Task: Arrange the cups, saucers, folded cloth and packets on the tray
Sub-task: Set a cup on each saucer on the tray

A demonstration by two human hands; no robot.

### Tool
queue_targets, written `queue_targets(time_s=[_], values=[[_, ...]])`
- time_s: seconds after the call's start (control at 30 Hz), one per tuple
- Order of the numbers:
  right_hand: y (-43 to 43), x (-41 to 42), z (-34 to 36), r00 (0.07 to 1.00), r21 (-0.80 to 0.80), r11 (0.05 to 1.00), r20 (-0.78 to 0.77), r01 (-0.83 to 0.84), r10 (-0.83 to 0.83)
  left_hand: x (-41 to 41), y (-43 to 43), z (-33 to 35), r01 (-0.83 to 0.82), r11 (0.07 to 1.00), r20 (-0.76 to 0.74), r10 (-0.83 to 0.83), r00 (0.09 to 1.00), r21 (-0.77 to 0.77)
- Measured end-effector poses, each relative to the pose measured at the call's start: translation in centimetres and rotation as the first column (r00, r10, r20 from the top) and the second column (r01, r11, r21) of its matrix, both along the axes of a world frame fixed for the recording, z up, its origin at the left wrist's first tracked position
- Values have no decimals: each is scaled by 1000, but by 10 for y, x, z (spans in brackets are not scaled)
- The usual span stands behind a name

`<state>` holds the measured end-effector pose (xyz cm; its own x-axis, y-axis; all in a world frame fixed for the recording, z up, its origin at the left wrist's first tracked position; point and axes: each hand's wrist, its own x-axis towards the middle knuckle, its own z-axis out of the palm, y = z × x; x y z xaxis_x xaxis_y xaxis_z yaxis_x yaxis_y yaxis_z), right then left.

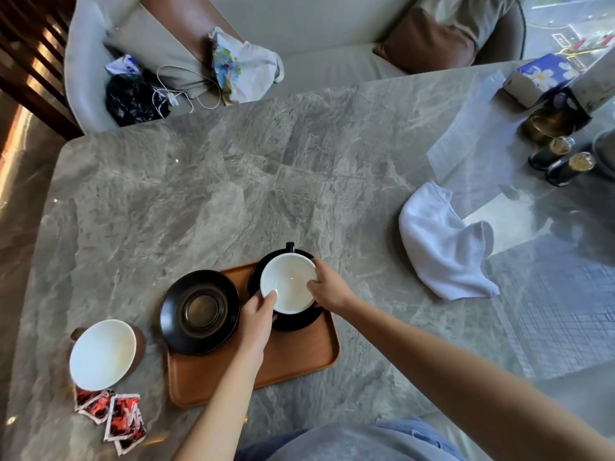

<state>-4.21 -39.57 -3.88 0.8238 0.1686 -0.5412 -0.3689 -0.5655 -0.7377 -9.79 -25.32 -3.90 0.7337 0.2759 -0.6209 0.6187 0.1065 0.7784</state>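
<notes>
Now, both hands grip the cup: left hand and right hand pinch its rim from opposite sides, probably to centre it on the black saucer at the far corner of the tray. The empty saucer sits alongside, while the second cup, packets and cloth lie off the tray on the surface; how far the fingers wrap beneath the rim is hidden.
</notes>
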Motion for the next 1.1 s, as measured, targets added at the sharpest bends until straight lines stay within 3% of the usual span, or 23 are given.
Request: queue_targets(time_s=[0.47,0.8,1.1], values=[[1,2,-1,998,-29,999,42,-43,44,-6,7,-6,32,996,57,-37,998,87],[1,2,-6,991,-74,995,114,-63,71,-10,12,-9,13,1000,55,-14,998,14],[3,1,-6,990,-95,995,133,-28,41,-13,11,-9,47,997,78,-52,996,65]])
